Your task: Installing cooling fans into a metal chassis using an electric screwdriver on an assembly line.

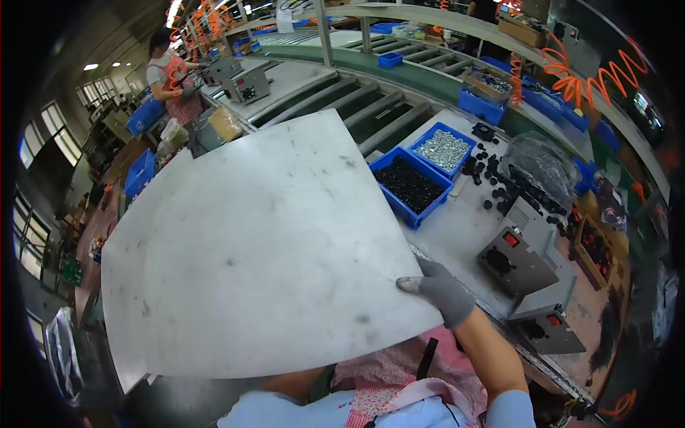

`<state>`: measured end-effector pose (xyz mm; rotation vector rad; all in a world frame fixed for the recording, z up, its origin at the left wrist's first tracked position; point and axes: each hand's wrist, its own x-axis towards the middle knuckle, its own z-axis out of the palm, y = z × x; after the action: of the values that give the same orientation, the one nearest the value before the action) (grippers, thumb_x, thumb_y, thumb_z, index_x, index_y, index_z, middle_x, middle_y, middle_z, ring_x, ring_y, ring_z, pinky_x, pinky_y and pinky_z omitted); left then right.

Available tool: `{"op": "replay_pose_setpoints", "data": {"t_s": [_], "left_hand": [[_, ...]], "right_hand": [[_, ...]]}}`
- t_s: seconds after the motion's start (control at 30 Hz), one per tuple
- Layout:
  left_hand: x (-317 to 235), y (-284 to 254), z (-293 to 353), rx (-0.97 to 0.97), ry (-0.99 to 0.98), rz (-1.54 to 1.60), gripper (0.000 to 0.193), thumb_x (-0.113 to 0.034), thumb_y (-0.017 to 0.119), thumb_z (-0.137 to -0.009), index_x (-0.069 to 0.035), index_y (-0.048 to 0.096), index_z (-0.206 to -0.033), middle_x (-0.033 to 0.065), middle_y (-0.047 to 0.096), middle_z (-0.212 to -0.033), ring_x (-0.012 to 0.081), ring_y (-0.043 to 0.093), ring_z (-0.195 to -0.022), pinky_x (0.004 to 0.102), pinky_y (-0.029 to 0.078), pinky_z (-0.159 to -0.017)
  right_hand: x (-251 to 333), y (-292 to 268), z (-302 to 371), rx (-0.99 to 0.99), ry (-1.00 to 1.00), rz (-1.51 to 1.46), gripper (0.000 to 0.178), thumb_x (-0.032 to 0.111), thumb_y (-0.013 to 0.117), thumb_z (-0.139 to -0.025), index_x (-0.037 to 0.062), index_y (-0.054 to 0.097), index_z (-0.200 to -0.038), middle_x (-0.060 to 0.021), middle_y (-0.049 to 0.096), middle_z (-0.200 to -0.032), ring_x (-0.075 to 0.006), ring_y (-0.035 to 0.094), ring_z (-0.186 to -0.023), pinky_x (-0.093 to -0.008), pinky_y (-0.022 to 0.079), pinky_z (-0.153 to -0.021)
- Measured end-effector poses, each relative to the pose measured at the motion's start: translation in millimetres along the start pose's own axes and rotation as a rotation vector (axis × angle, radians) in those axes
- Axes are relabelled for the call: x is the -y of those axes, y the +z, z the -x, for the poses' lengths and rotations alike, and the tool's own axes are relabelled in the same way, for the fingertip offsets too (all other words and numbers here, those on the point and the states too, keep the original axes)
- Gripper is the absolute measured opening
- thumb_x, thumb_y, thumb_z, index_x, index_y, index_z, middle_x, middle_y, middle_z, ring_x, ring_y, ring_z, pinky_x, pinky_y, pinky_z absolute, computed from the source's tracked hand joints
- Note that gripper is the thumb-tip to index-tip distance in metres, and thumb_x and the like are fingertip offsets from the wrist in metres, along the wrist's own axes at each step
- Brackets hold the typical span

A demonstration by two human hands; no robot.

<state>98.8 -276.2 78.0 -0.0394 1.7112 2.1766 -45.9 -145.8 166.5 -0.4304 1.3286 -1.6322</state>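
Note:
A large white board (pixel 257 242) with grey smudges fills the middle of the view, tilted in front of me. My right hand (pixel 444 291), in a grey glove, is closed on the board's right edge, the thumb lying on top and the fingers out of sight underneath. Of my left arm only part of the forearm (pixel 294 384) shows below the board's near edge; the board hides my left hand, so its grip does not show. To the right of my right hand, two grey metal housings (pixel 517 260) with red switches and round black vents rest on the bench.
Beyond the board's right edge are a blue bin of black parts (pixel 410 185) and a blue bin of silver screws (pixel 444 148). Black knobs lie scattered by a clear plastic bag (pixel 539 167). A roller conveyor (pixel 371 107) runs behind. A co-worker (pixel 175 89) stands far left.

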Motion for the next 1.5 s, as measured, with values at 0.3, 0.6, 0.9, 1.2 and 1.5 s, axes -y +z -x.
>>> {"op": "replay_pose_setpoints", "data": {"t_s": [0.3, 0.6, 0.9, 1.2, 1.5], "left_hand": [[-11, -44, 22, -0.323, 0.005, 0.107, 0.043, -0.037, 0.046, -0.095, -0.004, 0.052, -0.122, 0.0091, 0.056, -0.108, 0.0194, 0.056, -0.095, 0.0314, 0.047, -0.083], [-110, -200, -85, -0.664, 0.584, 0.823, 0.044, -0.032, 0.049, -0.094, -0.005, 0.048, -0.128, 0.0105, 0.051, -0.122, 0.0222, 0.053, -0.107, 0.0342, 0.044, -0.092], [-132, -290, -50, -0.97, 0.936, 1.026, 0.049, -0.028, 0.052, -0.092, -0.006, 0.044, -0.134, 0.0119, 0.046, -0.136, 0.025, 0.049, -0.119, 0.037, 0.042, -0.101], [-77, -287, -129, -1.375, 0.669, -0.519, 0.055, -0.034, 0.064, -0.086, -0.007, 0.05, -0.132, 0.015, 0.05, -0.134, 0.0306, 0.046, -0.124, 0.0432, 0.037, -0.104], [-67, -296, -179, -1.264, -0.183, -1.439, 0.072, -0.059, 0.053, -0.084, -0.018, 0.04, -0.142, 0.0187, 0.03, -0.149, 0.0347, 0.024, -0.14, 0.051, 0.011, -0.115]], "right_hand": [[10, -24, 11, -0.144, -0.04, -0.182, 0.055, 0.013, 0.067, -0.077, -0.0119, 0.05, -0.123, -0.0178, 0.064, -0.105, -0.0221, 0.066, -0.087, -0.0328, 0.053, -0.078], [42, -11, -98, -0.088, -0.234, -0.429, 0.04, 0.019, 0.057, -0.088, -0.0111, 0.052, -0.114, -0.0184, 0.063, -0.107, -0.0256, 0.066, -0.091, -0.0384, 0.053, -0.084], [5, -7, -65, 0.104, 0.042, -0.058, 0.029, 0.02, 0.046, -0.097, -0.0019, 0.053, -0.116, -0.0148, 0.065, -0.098, -0.0224, 0.067, -0.079, -0.0329, 0.056, -0.073], [-86, -116, -31, -0.595, -0.304, 0.718, 0.022, 0.019, 0.056, -0.09, 0.0047, 0.06, -0.107, -0.011, 0.066, -0.094, -0.0238, 0.066, -0.078, -0.0355, 0.053, -0.069], [-100, -146, 46, -0.901, -0.401, 1.581, 0.026, 0.016, 0.056, -0.08, 0.0056, 0.062, -0.104, -0.0151, 0.059, -0.111, -0.036, 0.056, -0.1, -0.0459, 0.045, -0.086]]}}
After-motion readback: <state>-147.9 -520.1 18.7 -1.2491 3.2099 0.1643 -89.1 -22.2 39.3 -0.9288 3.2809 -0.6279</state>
